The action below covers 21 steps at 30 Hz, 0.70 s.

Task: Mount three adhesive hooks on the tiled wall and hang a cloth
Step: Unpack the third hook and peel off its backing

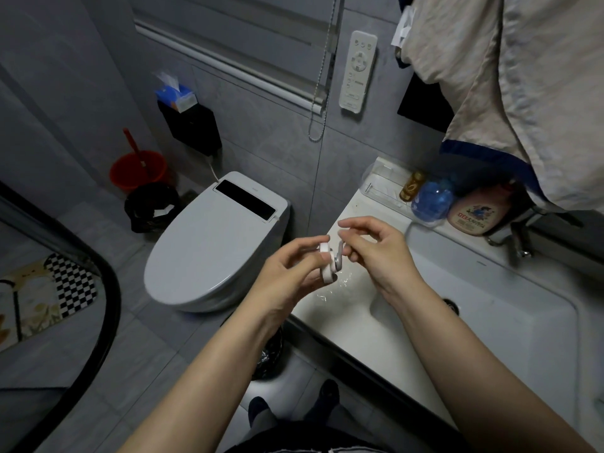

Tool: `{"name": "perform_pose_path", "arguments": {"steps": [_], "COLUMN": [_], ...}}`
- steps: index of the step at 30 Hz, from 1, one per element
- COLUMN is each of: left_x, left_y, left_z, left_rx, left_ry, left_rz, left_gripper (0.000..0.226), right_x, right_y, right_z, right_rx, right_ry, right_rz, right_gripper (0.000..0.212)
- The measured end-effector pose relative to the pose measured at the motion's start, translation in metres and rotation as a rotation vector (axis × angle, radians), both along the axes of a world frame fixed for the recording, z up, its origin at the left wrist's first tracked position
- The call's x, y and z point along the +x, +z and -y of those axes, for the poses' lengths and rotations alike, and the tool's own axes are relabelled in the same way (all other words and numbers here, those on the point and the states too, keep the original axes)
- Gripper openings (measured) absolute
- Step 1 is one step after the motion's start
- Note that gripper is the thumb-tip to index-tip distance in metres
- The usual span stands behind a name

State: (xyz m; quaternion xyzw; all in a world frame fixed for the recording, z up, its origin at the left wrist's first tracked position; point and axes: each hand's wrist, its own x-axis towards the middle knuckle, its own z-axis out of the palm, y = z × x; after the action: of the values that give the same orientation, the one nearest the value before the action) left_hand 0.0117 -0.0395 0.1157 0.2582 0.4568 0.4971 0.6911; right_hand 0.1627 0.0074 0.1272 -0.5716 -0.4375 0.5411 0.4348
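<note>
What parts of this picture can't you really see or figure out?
Head view only:
- Hook: its sticky back is covered by the left hand, so whether any film is peeled is unclear.
- Right hand: its fingertips bunch at the hook's metal part; the exact grip is unclear.
- Other two hooks: not visible.
- Cloth: cut off by the top and right edges.
- Remote: its button labels are too small.
</note>
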Motion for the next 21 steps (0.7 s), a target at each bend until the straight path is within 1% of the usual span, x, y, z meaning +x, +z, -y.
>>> {"name": "perform_pose_path", "arguments": {"steps": [1, 3, 7, 11, 13, 17, 19, 21], "left_x": [0.001, 0.002, -0.001, -0.005, -0.005, 0.003, 0.007, 0.009], "left_y": [0.001, 0.003, 0.003, -0.002, -0.005, -0.009, -0.009, -0.007], "left_z": [0.000, -0.002, -0.009, -0.011, -0.010, -0.004, -0.002, 0.000], "left_rx": [-0.009, -0.005, 0.023, 0.071, 0.056, 0.027, 0.015, -0.005], "left_ry": [0.001, 0.032, 0.156, 0.203, 0.190, 0.121, 0.091, 0.064], "left_rz": [0.034, 0.046, 0.032, -0.111, -0.131, -0.105, -0.087, -0.029], "left_gripper": [0.027, 0.028, 0.031, 0.032, 0.031, 0.029, 0.029, 0.027], "right_x": [0.002, 0.004, 0.003, 0.000, -0.002, -0.003, -0.001, 0.003], "right_y": [-0.003, -0.006, -0.006, 0.002, 0.007, 0.007, 0.003, -0.001], "right_z": [0.000, 0.003, 0.014, 0.019, 0.015, 0.002, -0.004, -0.007], "right_rx": [-0.020, -0.079, -0.178, -0.197, -0.173, -0.081, -0.030, 0.002], "right_ry": [0.017, 0.042, 0.048, 0.093, 0.080, 0.030, 0.018, 0.034], "right_rz": [0.024, 0.006, -0.163, -0.259, -0.278, -0.154, -0.064, 0.028], "right_gripper": [0.009, 0.005, 0.008, 0.011, 0.010, 0.013, 0.008, 0.004]}}
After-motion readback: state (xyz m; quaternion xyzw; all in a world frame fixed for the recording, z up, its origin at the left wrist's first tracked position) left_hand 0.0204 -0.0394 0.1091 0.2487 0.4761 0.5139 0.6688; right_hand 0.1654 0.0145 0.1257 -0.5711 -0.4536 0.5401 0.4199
